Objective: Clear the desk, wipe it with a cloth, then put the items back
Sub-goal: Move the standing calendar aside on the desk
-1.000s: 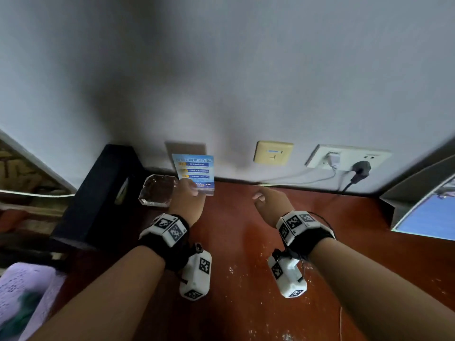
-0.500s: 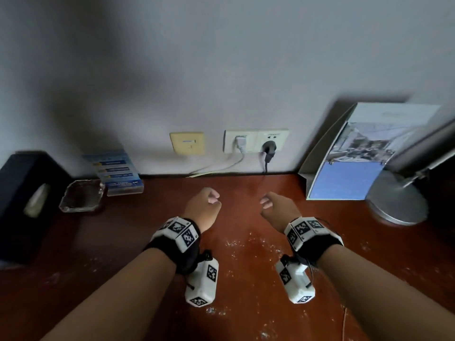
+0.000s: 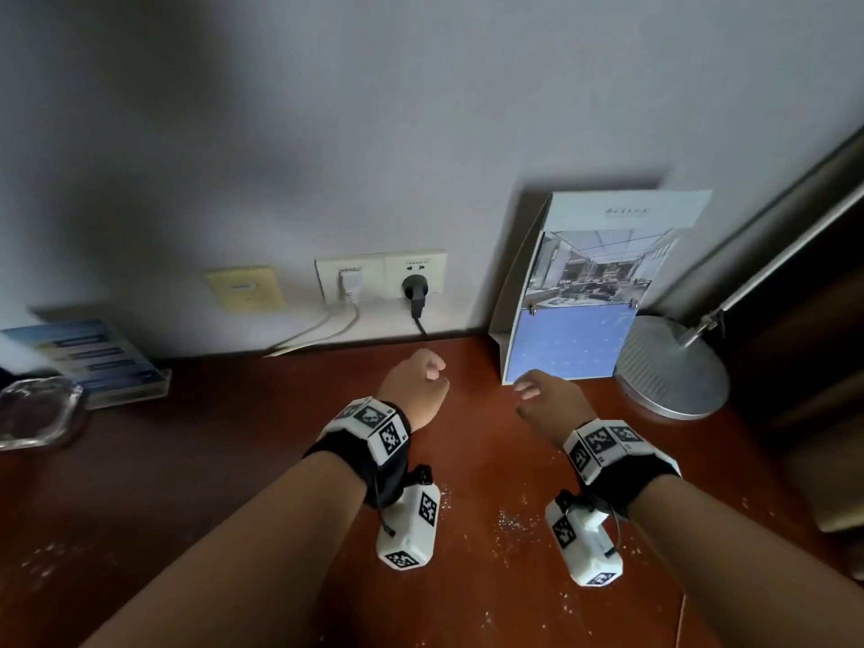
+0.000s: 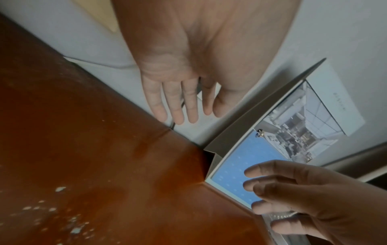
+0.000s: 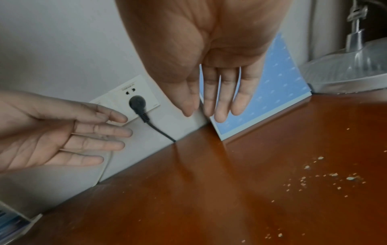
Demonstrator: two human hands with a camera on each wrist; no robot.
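My left hand (image 3: 423, 374) and right hand (image 3: 537, 390) hover side by side over the red-brown desk (image 3: 234, 460), close to the back wall. Both hold nothing. In the left wrist view the left hand's fingers (image 4: 178, 106) are straight, and in the right wrist view so are the right hand's fingers (image 5: 217, 102). A white folder stand with a blue panel (image 3: 575, 339) leans on the wall just beyond my right hand. At the left stand a clear sign holder with a blue card (image 3: 98, 360) and a glass ashtray (image 3: 37, 413).
A silver lamp base (image 3: 673, 371) sits right of the folder stand, its arm rising to the right. Wall sockets (image 3: 381, 278) hold a white and a black plug, with cables running down behind the desk. Pale crumbs (image 3: 509, 521) are scattered on the desk below my wrists.
Both hands and my view have shifted right along the desk, away from the blue card sign and the ashtray and up to the folder stand. Neither hand has taken hold of anything.
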